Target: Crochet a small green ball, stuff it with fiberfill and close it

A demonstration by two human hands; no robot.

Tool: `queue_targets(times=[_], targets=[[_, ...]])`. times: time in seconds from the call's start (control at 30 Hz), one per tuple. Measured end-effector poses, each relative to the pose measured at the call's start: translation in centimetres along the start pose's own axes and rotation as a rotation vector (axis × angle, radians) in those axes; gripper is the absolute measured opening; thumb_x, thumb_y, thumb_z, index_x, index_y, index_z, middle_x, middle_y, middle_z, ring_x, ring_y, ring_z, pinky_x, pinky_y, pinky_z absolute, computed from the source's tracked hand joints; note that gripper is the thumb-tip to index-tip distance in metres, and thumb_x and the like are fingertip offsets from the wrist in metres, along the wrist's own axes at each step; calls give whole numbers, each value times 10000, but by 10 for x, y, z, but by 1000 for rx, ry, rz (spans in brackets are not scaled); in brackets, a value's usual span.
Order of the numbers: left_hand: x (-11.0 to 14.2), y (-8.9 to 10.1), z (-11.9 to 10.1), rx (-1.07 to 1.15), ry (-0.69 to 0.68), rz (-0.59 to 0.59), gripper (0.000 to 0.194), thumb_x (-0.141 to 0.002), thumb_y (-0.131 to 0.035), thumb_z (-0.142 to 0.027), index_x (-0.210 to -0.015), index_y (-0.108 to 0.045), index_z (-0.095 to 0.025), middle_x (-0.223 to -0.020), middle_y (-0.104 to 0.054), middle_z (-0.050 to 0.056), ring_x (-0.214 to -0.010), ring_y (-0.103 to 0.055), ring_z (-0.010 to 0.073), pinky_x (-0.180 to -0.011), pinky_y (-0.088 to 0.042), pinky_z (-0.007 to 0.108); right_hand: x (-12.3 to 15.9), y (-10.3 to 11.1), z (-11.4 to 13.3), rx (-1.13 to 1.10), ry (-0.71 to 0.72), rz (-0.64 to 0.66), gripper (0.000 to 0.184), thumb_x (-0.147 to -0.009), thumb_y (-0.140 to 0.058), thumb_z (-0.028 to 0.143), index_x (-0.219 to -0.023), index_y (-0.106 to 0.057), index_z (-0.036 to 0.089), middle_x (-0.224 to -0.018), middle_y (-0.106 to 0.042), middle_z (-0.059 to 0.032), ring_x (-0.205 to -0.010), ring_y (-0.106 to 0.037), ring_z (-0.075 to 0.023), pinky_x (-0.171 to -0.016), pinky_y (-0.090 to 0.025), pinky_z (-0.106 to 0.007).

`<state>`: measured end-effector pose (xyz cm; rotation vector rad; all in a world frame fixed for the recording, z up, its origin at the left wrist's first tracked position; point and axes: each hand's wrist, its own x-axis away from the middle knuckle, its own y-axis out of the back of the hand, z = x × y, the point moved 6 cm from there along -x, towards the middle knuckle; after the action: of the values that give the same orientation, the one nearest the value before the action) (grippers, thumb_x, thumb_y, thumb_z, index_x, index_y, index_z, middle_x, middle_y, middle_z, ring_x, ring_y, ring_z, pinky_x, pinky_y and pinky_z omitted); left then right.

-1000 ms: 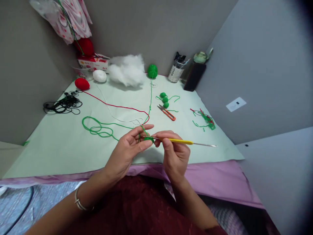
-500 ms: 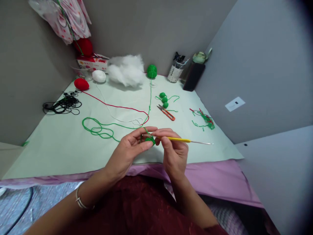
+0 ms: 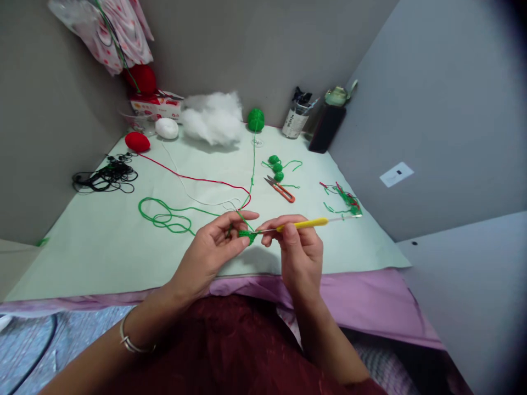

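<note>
Between the thumb and fingers of my left hand (image 3: pixel 216 241) is a small green crochet piece (image 3: pixel 248 236). Green yarn runs from it over my raised index finger. My right hand (image 3: pixel 300 247) grips a crochet hook (image 3: pixel 307 224) by its yellow handle. The hook's thin metal tip reaches left to the edge of the green piece; the exact stitch is too small to make out. Beyond my hands, a green yarn ball (image 3: pixel 256 119) stands at the back with its strand leading toward me. Loops of green yarn (image 3: pixel 164 215) lie left of my left hand.
Orange-handled thread snips (image 3: pixel 280 190) lie near small green balls (image 3: pixel 278 168). Yarn scraps (image 3: pixel 348 200) are at the right, tangled black cord (image 3: pixel 109 174) at the left. White stuffing (image 3: pixel 214 118), a red yarn ball (image 3: pixel 137 141), a white yarn ball (image 3: pixel 167 128) and a pen cup (image 3: pixel 295 122) stand at the back.
My right hand has moved slightly right, drawing the hook back from over the green piece and tilting its rear end up. My left hand has shifted a little left.
</note>
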<state>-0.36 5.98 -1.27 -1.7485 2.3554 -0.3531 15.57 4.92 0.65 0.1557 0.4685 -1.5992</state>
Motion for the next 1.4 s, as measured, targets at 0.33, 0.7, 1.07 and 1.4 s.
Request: queue_targets(times=[0.33, 0.7, 1.07, 1.4], targets=[[4, -7, 3, 194, 104, -99, 426, -854, -847, -274, -1269, -756, -241, -804, -574, -36, -621, -420, 67, -614, -411, 185, 28, -22, 24, 847, 738, 86, 292, -986, -624, 132, -1232, -722, 256, -1107, -762, -99, -994, -741, -221, -766, -636, -358], [1, -12, 0, 221, 110, -6, 311, -854, -835, -262, -1164, -824, -266, -931, -636, 18, -736, -489, 106, -605, -435, 186, 6, -8, 11, 220, 217, 7, 194, -1024, -610, 216, -1041, -786, 294, -958, -765, -31, -831, -689, -180, -727, -564, -344], [0, -12, 10, 460, 306, -17, 282, -831, -840, -255, -1100, -839, -174, -683, -472, -69, -509, -230, 37, -659, -482, 212, 17, -5, 17, 469, 429, -35, 295, -982, -643, 121, -1165, -783, 307, -1000, -769, -48, -865, -719, -188, -730, -601, -347], [0, -8, 6, 161, 97, -1, 312, -899, -799, -306, -1210, -806, -275, -1022, -721, 35, -1026, -624, 190, -979, -476, 307, 2, 0, -6, 78, 39, -45, 139, -1002, -661, 294, -988, -795, 260, -889, -764, -22, -710, -633, -137, -675, -533, -295]])
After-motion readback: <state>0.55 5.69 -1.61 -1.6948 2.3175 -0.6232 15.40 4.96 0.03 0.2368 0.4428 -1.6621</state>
